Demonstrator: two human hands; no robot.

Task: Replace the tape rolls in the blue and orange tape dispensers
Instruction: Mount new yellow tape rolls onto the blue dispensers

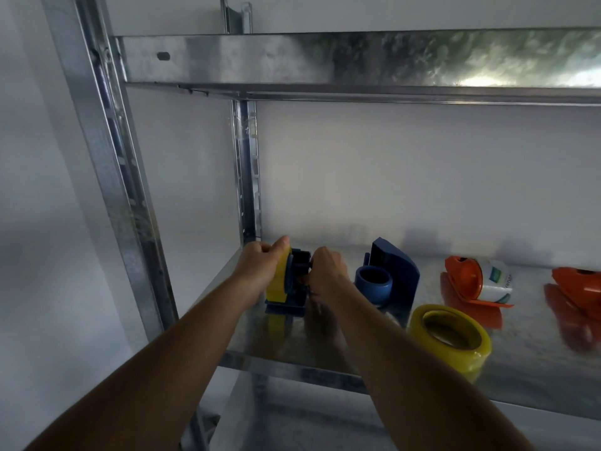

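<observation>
Storage corner, likely a stockroom or utility room. Bare galvanized steel rack [357, 60] with slotted uprights [248, 170] set against plain white walls [406, 164]. Lower shelf [292, 369] is unpainted metal and holds packing supplies: blue dispenser parts [395, 271], orange dispensers [461, 278], a yellow tape roll [450, 336]. Dim, flat light.

Your left hand [260, 268] gripped yellow tape roll [277, 281] against blue dispenser [297, 281] | your right hand [325, 268] curled on dispenser's other side | spare yellow roll [450, 336], orange dispenser [468, 281] rested on metal shelf [536, 369]
</observation>
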